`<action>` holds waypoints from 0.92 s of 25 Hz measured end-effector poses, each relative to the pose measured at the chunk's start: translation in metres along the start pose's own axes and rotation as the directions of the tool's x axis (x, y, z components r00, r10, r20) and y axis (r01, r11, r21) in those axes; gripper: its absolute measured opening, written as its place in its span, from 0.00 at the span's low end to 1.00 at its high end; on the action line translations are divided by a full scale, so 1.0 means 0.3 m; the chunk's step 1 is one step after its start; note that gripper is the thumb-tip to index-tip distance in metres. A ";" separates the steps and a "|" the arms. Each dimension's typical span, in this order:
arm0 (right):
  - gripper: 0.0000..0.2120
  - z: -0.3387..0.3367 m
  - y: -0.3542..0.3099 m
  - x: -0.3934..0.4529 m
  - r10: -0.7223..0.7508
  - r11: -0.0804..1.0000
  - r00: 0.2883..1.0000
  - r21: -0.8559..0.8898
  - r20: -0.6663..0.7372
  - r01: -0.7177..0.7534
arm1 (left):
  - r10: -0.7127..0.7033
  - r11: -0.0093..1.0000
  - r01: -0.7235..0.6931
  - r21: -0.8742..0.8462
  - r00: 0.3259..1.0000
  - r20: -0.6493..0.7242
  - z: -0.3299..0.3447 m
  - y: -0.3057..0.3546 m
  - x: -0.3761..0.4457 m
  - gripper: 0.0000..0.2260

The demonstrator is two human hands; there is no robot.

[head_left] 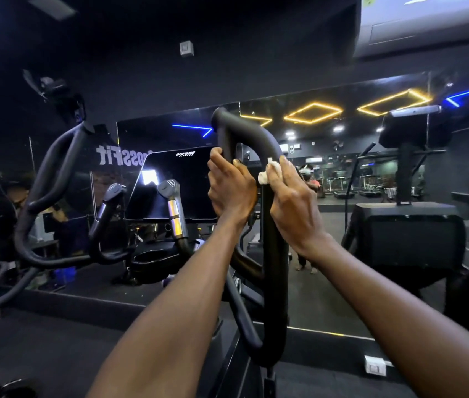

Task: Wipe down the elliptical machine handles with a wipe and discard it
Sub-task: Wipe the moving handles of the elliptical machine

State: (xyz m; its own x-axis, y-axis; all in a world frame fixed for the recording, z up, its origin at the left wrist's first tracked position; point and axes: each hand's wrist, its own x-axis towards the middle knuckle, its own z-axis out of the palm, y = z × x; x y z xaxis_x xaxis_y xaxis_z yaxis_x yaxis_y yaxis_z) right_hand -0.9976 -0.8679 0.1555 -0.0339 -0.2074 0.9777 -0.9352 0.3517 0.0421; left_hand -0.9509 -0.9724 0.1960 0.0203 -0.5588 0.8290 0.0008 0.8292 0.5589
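At twelve o'clock from me, just past centre, the looped handle of the elliptical stands upright, and both my hands are on it. My left hand is curled round the inner bar of the loop, gripping it. My right hand sits at three o'clock of the left, on the outer bar, fingers wrapped over the wipe and pressing it against the tube just below the bend. Only a white crumpled edge of the wipe shows at the fingertips; the rest is hidden under the palm.

I judge the wipe soft, light and limp, likely damp, so it will bunch and slip out unless the fingers keep it pinned flat to the bar. Best held wrapped part-way round the tube, palm behind it. The handle looks stiff and smooth, with a matte coating; it may swing on its pivot, so the left hand's brace matters.

At nine o'clock the second handle waits, seemingly not yet wiped, with the console between the two.
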 end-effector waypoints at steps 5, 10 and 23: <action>0.19 0.014 -0.024 0.128 0.030 0.999 0.998 0.032 -0.055 -0.028 | 0.034 0.999 -0.033 -0.035 0.999 0.018 0.006 -0.020 -0.001 0.16; 0.20 0.026 -0.007 0.084 0.002 0.998 0.999 0.057 -0.033 0.000 | 0.057 0.998 -0.056 -0.016 0.997 0.042 -0.008 -0.026 0.002 0.17; 0.13 0.003 -0.005 0.315 -0.061 0.990 0.998 0.124 -0.018 0.063 | 0.069 0.998 -0.069 0.006 0.997 0.042 -0.010 -0.015 -0.007 0.17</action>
State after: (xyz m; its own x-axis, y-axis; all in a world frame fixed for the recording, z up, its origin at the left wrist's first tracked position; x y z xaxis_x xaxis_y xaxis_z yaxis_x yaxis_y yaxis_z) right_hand -0.9996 -0.8887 0.2477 0.0296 -0.2117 0.9769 -0.9719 0.2220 0.0776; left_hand -0.9479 -0.9749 0.1917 -0.0217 -0.5002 0.8657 -0.0070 0.8659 0.5001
